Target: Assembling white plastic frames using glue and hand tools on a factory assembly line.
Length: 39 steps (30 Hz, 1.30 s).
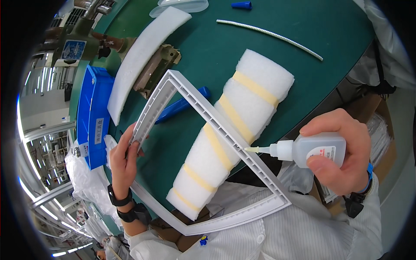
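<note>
White, plastic-looking and gripped along one side by the left hand: a four-sided open frame. Held tilted in front of the torso, partly above the green counter and partly past its edge. Clasped in the right hand: a translucent squeeze bottle, with its nozzle aimed at the frame's long right-hand rail, touching or just short, impossible to tell which. Probably light and fairly stiff, though likely to flex at the slim rails; perhaps smooth enough to slip. Best taken mid-rail or near a corner, clear of the nozzle. Curved on two sides, at least through this lens, with small ribs and slots along the rails. Farther out: a white foam bundle with yellow tape bands beneath the frame, then a blue rod, a curved white foam strip and a blue bin.
</note>
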Tool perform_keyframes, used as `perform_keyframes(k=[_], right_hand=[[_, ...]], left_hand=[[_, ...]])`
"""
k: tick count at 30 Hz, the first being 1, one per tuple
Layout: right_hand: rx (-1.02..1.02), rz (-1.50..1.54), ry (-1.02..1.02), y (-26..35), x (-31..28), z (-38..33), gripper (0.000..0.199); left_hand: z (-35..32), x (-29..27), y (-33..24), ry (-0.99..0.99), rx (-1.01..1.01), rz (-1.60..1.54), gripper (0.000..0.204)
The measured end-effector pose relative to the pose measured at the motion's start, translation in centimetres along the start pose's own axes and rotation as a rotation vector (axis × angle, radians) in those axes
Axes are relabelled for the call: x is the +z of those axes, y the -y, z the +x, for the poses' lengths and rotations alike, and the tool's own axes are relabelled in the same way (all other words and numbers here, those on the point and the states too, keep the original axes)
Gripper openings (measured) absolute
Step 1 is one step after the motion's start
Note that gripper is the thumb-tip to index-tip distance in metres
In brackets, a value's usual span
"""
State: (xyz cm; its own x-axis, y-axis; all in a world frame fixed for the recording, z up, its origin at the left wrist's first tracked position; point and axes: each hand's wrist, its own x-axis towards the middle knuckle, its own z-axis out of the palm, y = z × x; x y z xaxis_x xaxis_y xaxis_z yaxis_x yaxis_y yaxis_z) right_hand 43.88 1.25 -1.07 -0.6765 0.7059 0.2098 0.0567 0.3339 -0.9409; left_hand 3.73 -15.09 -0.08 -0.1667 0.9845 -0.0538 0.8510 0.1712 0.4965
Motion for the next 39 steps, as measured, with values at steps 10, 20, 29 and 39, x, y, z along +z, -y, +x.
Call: perform_keyframes(k=[10,20,29,39], right_hand=[[0.000,-0.034,0.003,-0.6,0.1,0.1,0.036],[0.372,0.666,-0.227,-3.8,3.0,-2.2,0.042],[0.332,0.733,-0.232,-3.4,4.5,-1.8,0.050],[0.315,0.838,-0.237,-2.6,5.9,-1.2,0.045]], left_hand=[[-0.1,0.2,-0.1,-0.077,-0.097,-0.034,0.041],[-4.2,-0.1,1.7,-0.194,-0.163,-0.001,0.034],[-10.7,2.3,1.3,-0.490,-0.297,0.352,0.061],[-15.9,3.3,0.5,-0.485,-0.681,-0.132,0.023]])
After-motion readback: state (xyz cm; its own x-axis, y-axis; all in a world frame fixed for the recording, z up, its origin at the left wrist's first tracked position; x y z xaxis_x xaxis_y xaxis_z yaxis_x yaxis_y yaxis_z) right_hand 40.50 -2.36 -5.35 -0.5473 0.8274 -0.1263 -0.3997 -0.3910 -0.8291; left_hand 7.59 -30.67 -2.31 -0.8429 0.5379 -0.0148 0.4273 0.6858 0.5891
